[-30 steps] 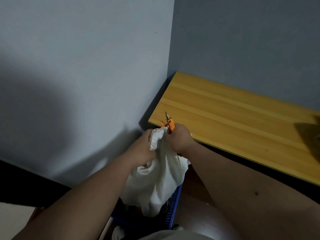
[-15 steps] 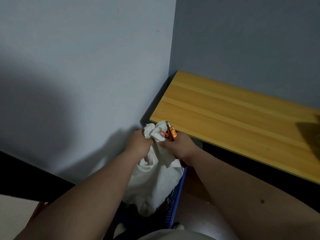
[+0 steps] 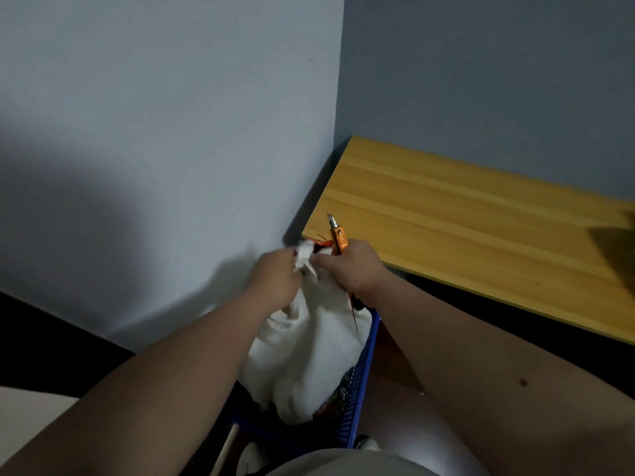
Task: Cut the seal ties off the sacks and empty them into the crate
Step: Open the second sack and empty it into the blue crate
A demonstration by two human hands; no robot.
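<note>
Gripping the bunched neck of a white cloth sack [image 3: 302, 352], the left hand [image 3: 275, 278] holds it up over a blue plastic crate [image 3: 357, 389], the sack's bottom sagging into it. Right hand [image 3: 355, 267] curls round an orange utility knife [image 3: 338, 237] (blade out, pointing up) beside the red seal tie [image 3: 321, 239] at the neck, just off the wooden tabletop's [image 3: 464, 228] near corner
</note>
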